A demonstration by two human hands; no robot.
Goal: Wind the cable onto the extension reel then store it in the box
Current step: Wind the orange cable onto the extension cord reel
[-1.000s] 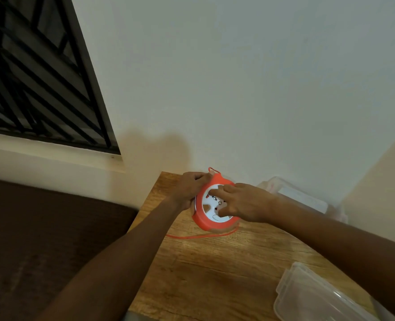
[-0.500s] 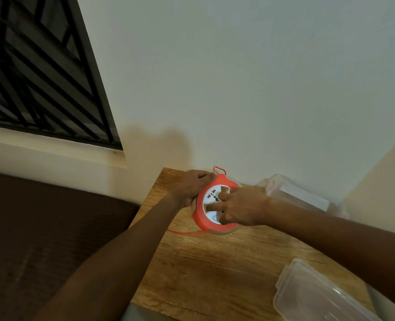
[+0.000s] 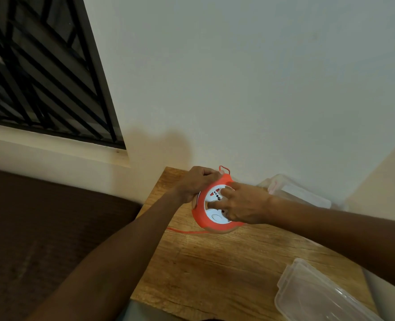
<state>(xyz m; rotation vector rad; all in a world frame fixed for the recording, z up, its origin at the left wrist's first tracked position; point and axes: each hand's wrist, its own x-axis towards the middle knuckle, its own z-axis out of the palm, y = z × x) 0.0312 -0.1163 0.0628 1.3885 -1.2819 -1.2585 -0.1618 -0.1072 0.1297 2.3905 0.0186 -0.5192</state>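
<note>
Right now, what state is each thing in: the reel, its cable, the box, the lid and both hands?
Extension reel: tilted, held over the table, not in the box.
Cable: partly unwound, a loose length lies on the wooden table.
Clear box: open, by the wall.
Lid: off, near table edge.
Left hand: grip on the reel's rim.
Right hand: fingers on the reel's white face.

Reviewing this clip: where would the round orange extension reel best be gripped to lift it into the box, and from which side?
Probably by its orange outer rim, one hand on each side, as the left hand already grips it. The round orange extension reel stands tilted on the wooden table, white socket face towards the camera, so the rim is open to both sides. The small loop handle on top is another option. Mind the loose orange cable.
</note>
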